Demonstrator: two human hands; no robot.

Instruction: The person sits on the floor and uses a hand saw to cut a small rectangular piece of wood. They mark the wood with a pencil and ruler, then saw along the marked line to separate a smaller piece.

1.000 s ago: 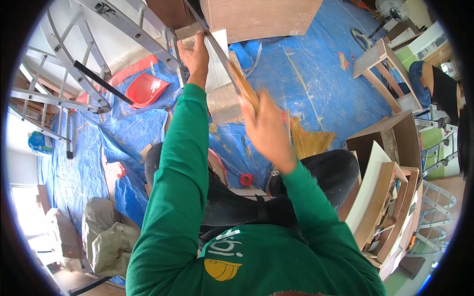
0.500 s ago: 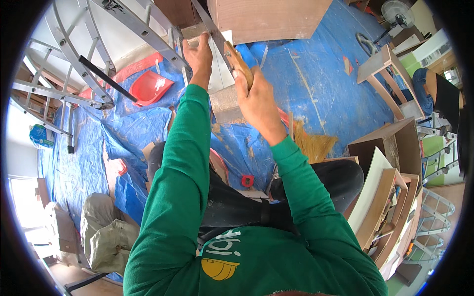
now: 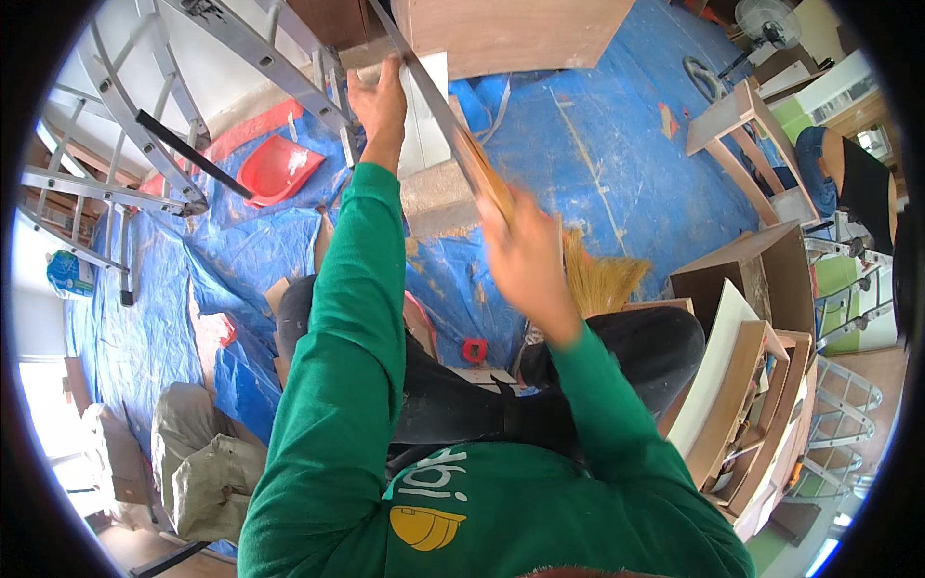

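My right hand [image 3: 525, 260], slightly blurred, is closed around the wooden handle of a handsaw [image 3: 436, 101]. Its long metal blade slants up and to the left, away from me. Along the blade's left side lies a white board [image 3: 424, 120], above a brown block [image 3: 438, 197] strewn with sawdust. My left hand [image 3: 381, 111] is closed at the board's far left edge, thumb uppermost and close to the blade. Its other fingers are partly hidden.
Aluminium ladders [image 3: 260, 63] stand at the left beside a red dustpan [image 3: 279, 169]. A wooden cabinet [image 3: 511, 39] is ahead. A straw broom [image 3: 602, 275] and a red tape measure [image 3: 473, 350] lie near my legs. Blue sheeting [image 3: 617, 125] covers the floor. Another person [image 3: 848, 183] is at right.
My right hand has pulled the saw back toward me and slightly right, so the handle sits lower in view. My left hand stays at the board's edge.
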